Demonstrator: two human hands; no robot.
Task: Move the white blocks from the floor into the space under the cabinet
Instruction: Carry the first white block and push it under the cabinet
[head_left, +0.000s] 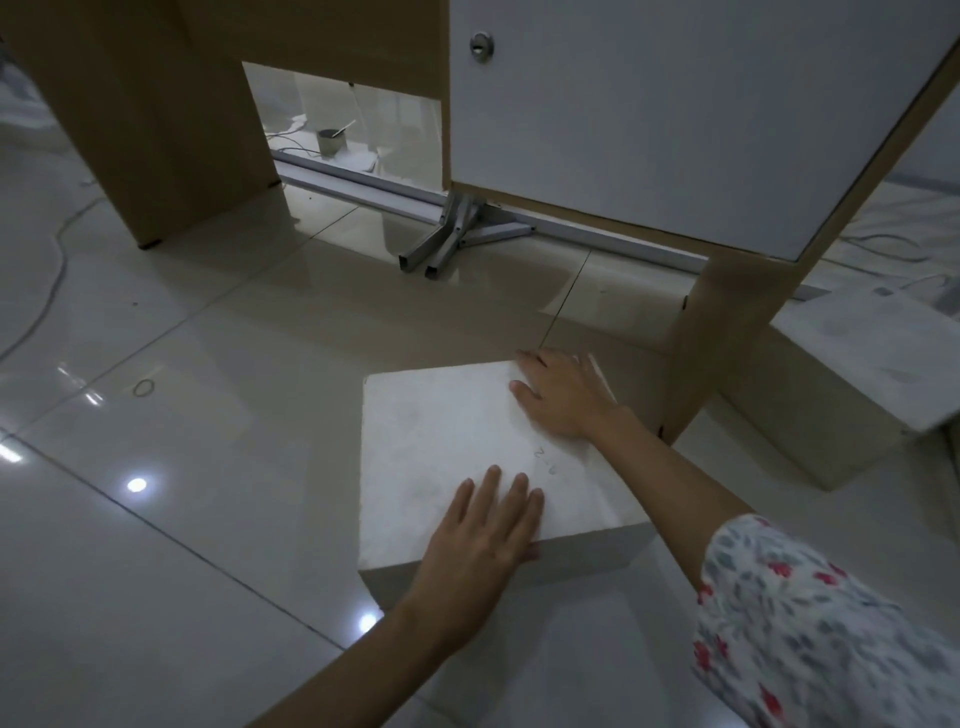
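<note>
A large white block (447, 441) lies on the glossy tile floor in front of the cabinet (649, 114). My left hand (483, 530) rests flat on the block's near edge, fingers spread, thumb over the front face. My right hand (561, 395) lies flat on the block's far right corner. Neither hand curls around the block. The cabinet has a white door with a round lock and a wooden side leg (727, 332); the open gap beneath it (597, 291) sits just beyond the block. A second white block (872, 364) stands to the right of the wooden leg.
Grey metal bars (452, 239) lie on the floor under the cabinet's back edge. A wooden panel (156, 130) stands at the left. A small metal cup (331, 141) shows through an opening behind. A cable (52, 270) and a rubber band (144, 386) lie on the left floor.
</note>
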